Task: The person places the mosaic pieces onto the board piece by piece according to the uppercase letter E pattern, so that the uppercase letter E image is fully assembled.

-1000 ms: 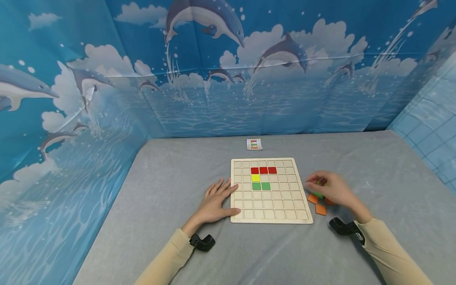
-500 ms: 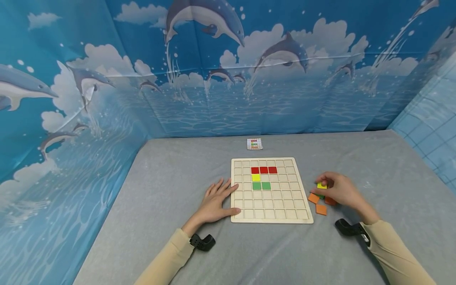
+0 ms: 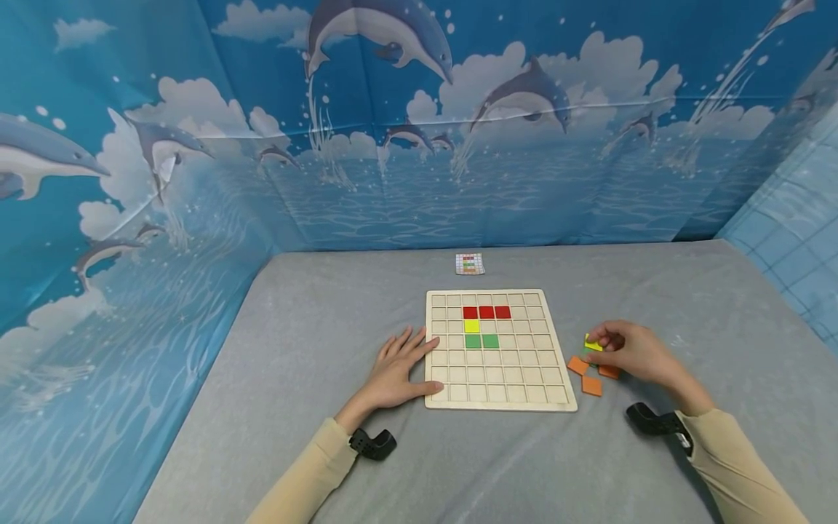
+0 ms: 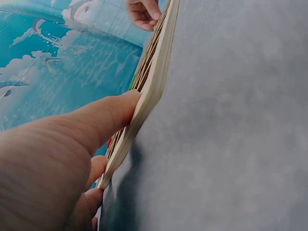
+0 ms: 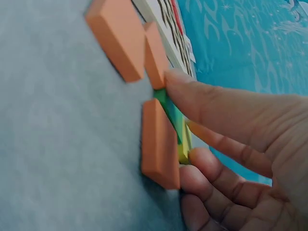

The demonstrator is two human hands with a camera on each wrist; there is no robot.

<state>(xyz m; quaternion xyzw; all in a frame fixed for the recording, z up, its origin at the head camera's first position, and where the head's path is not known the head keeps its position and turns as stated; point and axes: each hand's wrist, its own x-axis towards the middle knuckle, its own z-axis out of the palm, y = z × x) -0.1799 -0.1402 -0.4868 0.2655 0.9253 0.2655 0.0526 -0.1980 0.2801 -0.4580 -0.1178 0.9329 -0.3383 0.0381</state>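
Note:
In the head view my left hand [image 3: 391, 375] rests with spread fingers on the left edge of a wooden grid board [image 3: 513, 375]. My right hand [image 3: 636, 354] is beside the board's right edge, fingers curled at a yellow tile [image 5: 184, 153]. The thumb lies by a green tile [image 5: 168, 109], which sits against the yellow one, partly hidden by the hand. Three orange tiles lie close by: one near the board [image 3: 577, 365], one in front [image 3: 592, 386], one beside the thumb [image 3: 609, 372]. On the board are red tiles [image 3: 487, 312], a yellow tile [image 3: 471, 326] and green tiles [image 3: 490, 341].
A small card with a coloured grid pattern [image 3: 469, 264] lies behind the board. Grey cloth [image 3: 327, 313] covers the table. A blue dolphin-print curtain [image 3: 393, 196] hangs along the back and left.
My right hand has shifted slightly to the right, uncovering the yellow tile, which now shows at its fingertips beside the green one. My left hand stays on the board.

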